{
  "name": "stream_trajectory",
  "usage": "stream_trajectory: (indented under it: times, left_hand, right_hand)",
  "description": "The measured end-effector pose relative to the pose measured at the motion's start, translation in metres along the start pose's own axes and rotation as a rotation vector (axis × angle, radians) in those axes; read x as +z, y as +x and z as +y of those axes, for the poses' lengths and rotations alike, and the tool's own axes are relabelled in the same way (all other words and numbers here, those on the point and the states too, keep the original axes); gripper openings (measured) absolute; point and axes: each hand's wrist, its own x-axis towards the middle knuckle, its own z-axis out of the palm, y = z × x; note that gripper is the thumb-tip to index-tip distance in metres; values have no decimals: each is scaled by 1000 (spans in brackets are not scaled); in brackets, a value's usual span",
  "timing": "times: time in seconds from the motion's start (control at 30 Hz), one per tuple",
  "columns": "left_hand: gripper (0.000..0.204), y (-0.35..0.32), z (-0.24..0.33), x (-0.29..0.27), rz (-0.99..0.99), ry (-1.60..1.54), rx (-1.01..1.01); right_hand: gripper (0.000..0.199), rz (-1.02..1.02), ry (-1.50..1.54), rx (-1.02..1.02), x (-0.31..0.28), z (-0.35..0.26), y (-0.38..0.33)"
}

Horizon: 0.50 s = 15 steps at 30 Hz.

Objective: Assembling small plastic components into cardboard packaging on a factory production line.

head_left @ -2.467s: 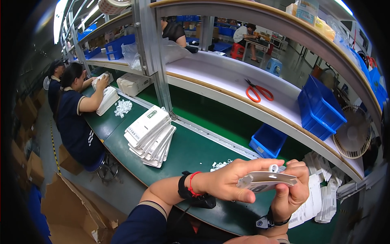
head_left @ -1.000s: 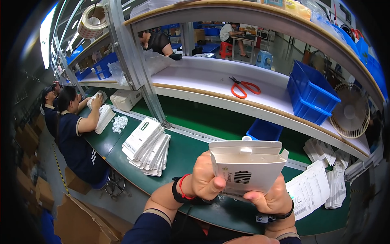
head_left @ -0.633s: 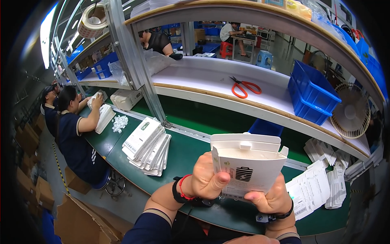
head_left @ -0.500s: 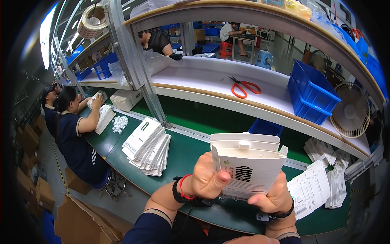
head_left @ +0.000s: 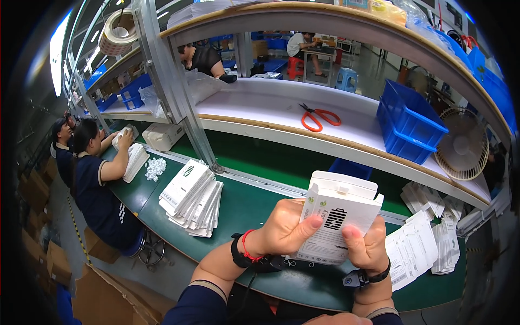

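Between my two hands I hold a white cardboard box (head_left: 337, 233) upright above the green table, its printed face toward me and its top flap raised. My left hand (head_left: 287, 227) wraps the box's left side with the thumb along the printed face. At the right side, my right hand (head_left: 368, 244) grips with its thumb pressed on the front; its other fingers are partly behind the box. Flat white printed cartons (head_left: 414, 252) lie fanned out to the right of my right hand. A leaning stack of similar white boxes (head_left: 192, 197) stands on the table to my left.
On the white shelf (head_left: 254, 100) ahead lie orange-handled scissors (head_left: 320, 117) and blue bins (head_left: 409, 122). A fan (head_left: 462, 145) stands at the right. Small white pieces (head_left: 155, 169) are heaped past the stack, near a co-worker (head_left: 103, 168) at the left.
The box has turned and narrowed toward the top, its mouth now less open to view. My right thumb has moved up onto its printed face, and my left hand has shifted slightly right.
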Motion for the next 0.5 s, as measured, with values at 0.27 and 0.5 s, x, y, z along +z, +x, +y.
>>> stream_trajectory:
  times: [0.27, 0.5]
  left_hand:
    - [66, 5, -21, 7, 424, 255, -43]
    - [108, 1, -28, 12, 231, 373, -70]
  right_hand:
    - [18, 53, -614, -117, 10, 29, 5]
    - [17, 7, -757, -102, 30, 33, 3]
